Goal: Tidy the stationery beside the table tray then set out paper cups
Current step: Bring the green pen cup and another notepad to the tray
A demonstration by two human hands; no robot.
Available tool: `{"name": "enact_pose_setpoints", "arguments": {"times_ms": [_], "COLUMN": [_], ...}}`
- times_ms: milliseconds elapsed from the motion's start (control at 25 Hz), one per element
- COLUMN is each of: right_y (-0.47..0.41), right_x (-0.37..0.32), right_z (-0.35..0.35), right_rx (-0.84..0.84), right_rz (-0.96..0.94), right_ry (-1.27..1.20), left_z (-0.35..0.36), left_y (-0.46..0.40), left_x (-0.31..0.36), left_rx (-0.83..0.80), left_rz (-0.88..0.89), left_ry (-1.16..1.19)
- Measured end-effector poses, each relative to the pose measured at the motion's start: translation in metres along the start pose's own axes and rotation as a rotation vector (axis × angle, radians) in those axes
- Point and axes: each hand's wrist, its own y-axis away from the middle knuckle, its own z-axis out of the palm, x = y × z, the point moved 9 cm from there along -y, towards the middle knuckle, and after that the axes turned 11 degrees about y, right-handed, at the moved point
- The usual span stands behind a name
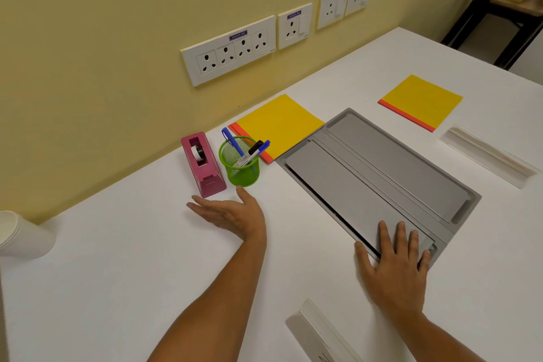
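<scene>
- A white table (117,258) fills the view, pushed up against a yellow wall (88,38) lined with white power sockets (229,51).
- The grey tray (396,156) sits sunk into the tabletop, lids shut.
- The right hand (393,267) lies flat on the tray's near corner, fingers spread, gripping nothing.
- The left hand (226,214) hovers open, palm sideways, just in front of the pink tape dispenser (202,164) and the green mesh pen cup (241,163).
- Pens (252,153) stand in that cup, tilted.
- A yellow paper pad (279,123) lies just behind the cup, touching the tray's edge; a second yellow pad (420,101) rests well apart on the far side.
- A stack of paper cups (20,235) lies at the left edge.
- A dark shelf frame (482,9) stands in the far right corner.
</scene>
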Motion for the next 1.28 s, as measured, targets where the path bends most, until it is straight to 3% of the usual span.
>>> {"name": "enact_pose_setpoints", "arguments": {"times_ms": [560, 680, 920, 1280], "right_y": [0.001, -0.001, 0.000, 0.000], "right_x": [0.000, 0.001, 0.000, -0.001], "right_z": [0.001, 0.001, 0.001, -0.001], "right_rx": [0.004, 0.002, -0.008, -0.013], "right_rz": [0.000, 0.002, 0.005, 0.003], "right_ry": [-0.014, -0.008, 0.003, -0.005], "left_z": [0.001, 0.006, 0.029, 0.047], "left_y": [-0.012, -0.023, -0.026, -0.042], "left_x": [-0.003, 0.006, 0.008, 0.025], "left_rx": [-0.063, -0.103, -0.266, -0.168], "left_rz": [0.056, 0.149, 0.330, 0.253], "left_ry": [0.009, -0.004, -0.378, -0.501]}}
